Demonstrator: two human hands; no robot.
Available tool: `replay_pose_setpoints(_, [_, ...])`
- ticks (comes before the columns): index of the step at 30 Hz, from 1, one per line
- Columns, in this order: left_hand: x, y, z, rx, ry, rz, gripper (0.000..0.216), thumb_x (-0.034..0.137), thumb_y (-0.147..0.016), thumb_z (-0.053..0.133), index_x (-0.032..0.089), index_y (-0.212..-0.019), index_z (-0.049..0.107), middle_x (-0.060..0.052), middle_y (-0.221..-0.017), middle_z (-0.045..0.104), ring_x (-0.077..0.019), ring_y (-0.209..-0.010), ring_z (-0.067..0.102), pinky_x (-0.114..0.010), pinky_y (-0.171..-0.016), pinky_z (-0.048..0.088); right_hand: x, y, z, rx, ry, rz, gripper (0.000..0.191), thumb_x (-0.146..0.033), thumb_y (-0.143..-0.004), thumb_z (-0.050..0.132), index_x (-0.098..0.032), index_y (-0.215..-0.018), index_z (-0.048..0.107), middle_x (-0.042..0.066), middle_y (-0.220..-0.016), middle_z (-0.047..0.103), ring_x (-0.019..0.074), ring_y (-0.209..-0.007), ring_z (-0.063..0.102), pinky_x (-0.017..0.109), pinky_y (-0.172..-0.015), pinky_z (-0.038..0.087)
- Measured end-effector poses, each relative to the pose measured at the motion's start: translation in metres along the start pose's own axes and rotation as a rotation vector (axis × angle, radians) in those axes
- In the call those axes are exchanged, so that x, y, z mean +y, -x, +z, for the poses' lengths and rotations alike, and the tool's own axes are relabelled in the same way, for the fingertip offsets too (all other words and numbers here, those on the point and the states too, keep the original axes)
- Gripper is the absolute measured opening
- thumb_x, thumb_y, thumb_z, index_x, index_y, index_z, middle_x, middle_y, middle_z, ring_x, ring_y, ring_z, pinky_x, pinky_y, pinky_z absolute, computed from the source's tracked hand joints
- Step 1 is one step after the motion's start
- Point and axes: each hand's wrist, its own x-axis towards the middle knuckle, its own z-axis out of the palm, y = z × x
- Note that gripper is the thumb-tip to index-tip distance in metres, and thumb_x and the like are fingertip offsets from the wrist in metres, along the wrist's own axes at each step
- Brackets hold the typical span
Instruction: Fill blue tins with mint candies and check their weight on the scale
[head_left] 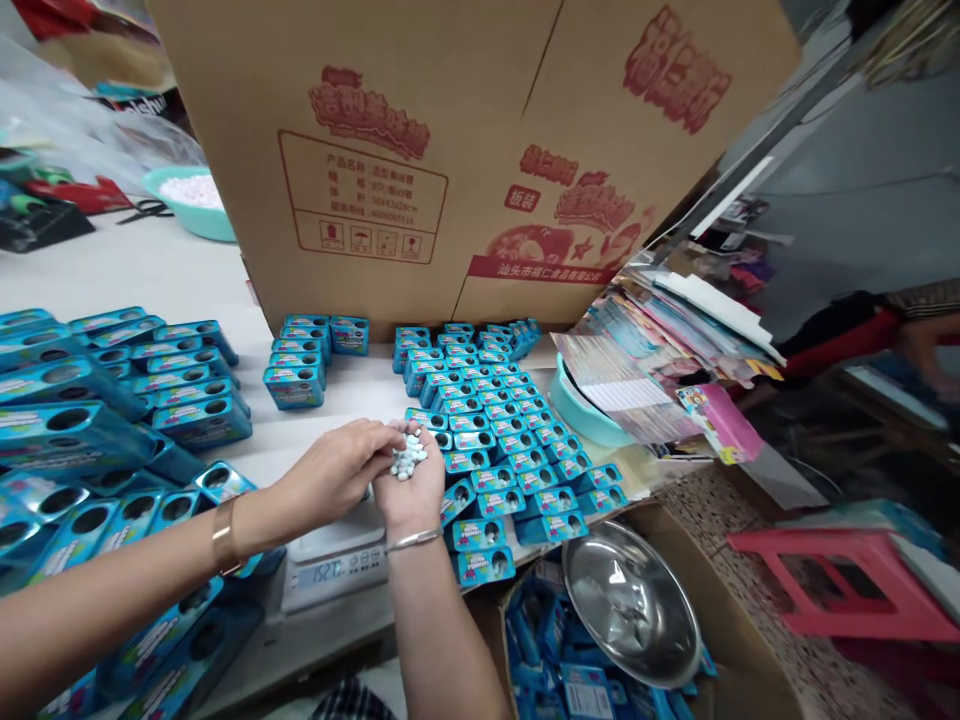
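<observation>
My right hand [414,495], a silver bangle on its wrist, is cupped palm up around a small heap of pale blue and white candies [409,458]. From the left, my left hand [341,470] reaches over the palm, its fingers bent and pressed together at the heap's edge; what they pinch is hidden. Beneath both hands stands a white digital scale [334,575] with a lit display, its plate partly covered. Rows of small blue boxes [491,455] with round dark openings stand just right of my hands.
More blue boxes [199,420] crowd the left. Behind stands a large cardboard carton [465,180]. A turquoise basin [589,410] bears printed sheets; another bowl [202,220] holds pale candies. Lower right, a metal bowl [630,610] rests on blue packs in an open carton. A red stool [847,580] stands beyond.
</observation>
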Motion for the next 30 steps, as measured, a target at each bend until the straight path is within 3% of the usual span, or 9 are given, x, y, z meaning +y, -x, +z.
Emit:
replay_pose_setpoints(7, [0.004,0.003,0.004,-0.027,-0.098,0.016,0.023,0.021,-0.094,0.043,0.02,-0.106,0.063,-0.007,-0.098,0.068,-0.0208,-0.091,0.06,-0.033,-0.082,0.048,-0.001,0.002,0.0,0.057,-0.047,0.036,0.027,-0.021,-0.09,0.04,-0.019,-0.065,0.051,-0.001,-0.062,0.061,0.0094,-0.061,0.062,0.022,-0.068,0.056])
replay_pose_setpoints(10, [0.0,0.006,-0.001,0.089,0.002,-0.017,0.025,0.028,-0.095,0.045,0.022,-0.113,0.061,-0.006,-0.105,0.068,-0.0199,-0.095,0.062,-0.032,-0.085,0.049,-0.005,0.004,0.0,0.04,-0.046,0.026,0.027,-0.02,-0.09,0.039,-0.019,-0.067,0.053,-0.002,-0.062,0.062,0.0096,-0.062,0.063,0.026,-0.074,0.057])
replay_pose_setpoints(13, [-0.012,0.013,-0.008,0.167,0.061,-0.151,0.034,0.035,-0.092,0.05,0.023,-0.123,0.056,-0.004,-0.098,0.069,-0.0189,-0.089,0.065,-0.03,-0.08,0.05,-0.017,0.006,-0.003,0.019,-0.103,0.048,0.028,-0.022,-0.091,0.039,-0.019,-0.069,0.055,-0.002,-0.064,0.064,0.0096,-0.065,0.065,0.031,-0.082,0.058])
replay_pose_setpoints(17, [-0.029,0.025,-0.006,0.023,-0.041,-0.182,0.037,0.034,-0.091,0.047,0.024,-0.125,0.054,-0.003,-0.095,0.069,-0.0203,-0.087,0.064,-0.033,-0.078,0.05,-0.035,0.004,-0.008,0.032,-0.149,-0.007,0.027,-0.022,-0.091,0.041,-0.019,-0.069,0.056,-0.003,-0.064,0.064,0.0088,-0.066,0.065,0.033,-0.087,0.057])
replay_pose_setpoints(21, [-0.038,0.033,-0.003,0.024,-0.064,-0.161,0.042,0.041,-0.091,0.048,0.023,-0.13,0.051,-0.007,-0.109,0.068,-0.0228,-0.1,0.063,-0.035,-0.088,0.049,-0.046,0.001,-0.012,0.021,-0.1,-0.064,0.025,-0.022,-0.09,0.042,-0.019,-0.07,0.056,-0.002,-0.065,0.065,0.0089,-0.068,0.065,0.033,-0.086,0.058])
replay_pose_setpoints(24, [-0.037,0.035,-0.003,-0.01,-0.208,-0.152,0.062,0.049,-0.082,0.06,0.021,-0.135,0.046,-0.013,-0.127,0.061,-0.0302,-0.116,0.056,-0.043,-0.097,0.044,-0.051,-0.001,-0.012,0.028,-0.092,-0.077,0.024,-0.021,-0.089,0.044,-0.019,-0.069,0.056,-0.003,-0.064,0.065,0.0085,-0.068,0.065,0.031,-0.085,0.058])
replay_pose_setpoints(26, [-0.036,0.033,-0.001,-0.108,-0.327,-0.132,0.065,0.041,-0.077,0.065,0.021,-0.135,0.047,-0.014,-0.128,0.06,-0.0332,-0.118,0.053,-0.052,-0.104,0.036,-0.055,-0.001,-0.012,0.033,-0.088,-0.091,0.022,-0.02,-0.089,0.045,-0.019,-0.069,0.056,-0.003,-0.064,0.065,0.0082,-0.067,0.065,0.03,-0.083,0.058])
replay_pose_setpoints(30, [-0.052,0.006,-0.004,-0.225,-0.379,-0.073,0.042,0.023,-0.077,0.058,0.023,-0.119,0.059,-0.01,-0.106,0.067,-0.0282,-0.105,0.058,-0.061,-0.11,0.02,-0.063,0.001,-0.011,0.013,-0.067,-0.128,0.019,-0.018,-0.087,0.046,-0.019,-0.072,0.058,-0.004,-0.065,0.065,0.0078,-0.067,0.065,0.029,-0.08,0.059])
